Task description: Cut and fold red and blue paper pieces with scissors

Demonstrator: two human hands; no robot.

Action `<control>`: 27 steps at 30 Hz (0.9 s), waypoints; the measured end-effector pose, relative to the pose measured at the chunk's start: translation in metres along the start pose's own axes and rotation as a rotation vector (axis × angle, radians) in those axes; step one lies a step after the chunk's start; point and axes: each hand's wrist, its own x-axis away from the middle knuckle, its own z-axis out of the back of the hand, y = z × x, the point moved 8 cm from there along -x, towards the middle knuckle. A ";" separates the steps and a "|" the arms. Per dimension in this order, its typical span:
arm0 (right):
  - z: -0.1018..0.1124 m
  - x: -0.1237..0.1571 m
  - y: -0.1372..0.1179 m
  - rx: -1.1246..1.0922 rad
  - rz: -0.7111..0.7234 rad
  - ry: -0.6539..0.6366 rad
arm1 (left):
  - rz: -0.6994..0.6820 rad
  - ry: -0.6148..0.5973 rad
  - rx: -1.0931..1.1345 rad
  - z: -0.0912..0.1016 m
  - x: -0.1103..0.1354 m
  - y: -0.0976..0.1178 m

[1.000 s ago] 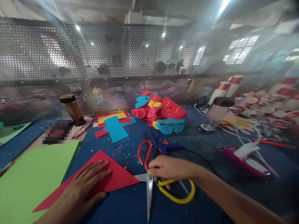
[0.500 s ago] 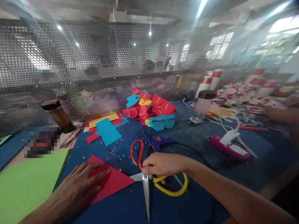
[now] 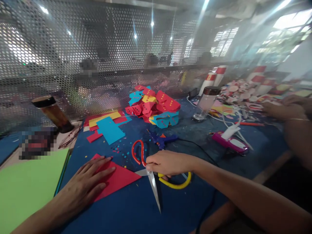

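Pressing red paper [image 3: 120, 182] flat against slipping beneath spread fingers of left hand [image 3: 84, 182], steadying open scissors [image 3: 152, 186] within curled fingers of right hand [image 3: 167, 162].

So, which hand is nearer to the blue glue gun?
Right. The right hand, holding the scissors, is just on the near side of the glue gun; the left hand lies on the red paper, farther off to the left.

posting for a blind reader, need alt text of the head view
A person's left hand rests on triangular red paper on a blue tabletop while the right hand holds open scissors, one blade at the paper's right corner. Beyond lie a blue glue gun and piled red, blue and yellow paper shapes.
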 end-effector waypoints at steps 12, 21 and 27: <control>-0.002 0.005 0.003 0.025 0.004 0.032 | -0.001 0.008 -0.002 -0.002 0.001 -0.001; -0.005 0.010 0.005 0.011 -0.025 0.002 | -0.004 0.054 0.004 0.002 -0.001 0.001; -0.004 0.016 0.004 -0.009 -0.027 0.028 | 0.001 0.095 0.008 0.000 0.000 0.001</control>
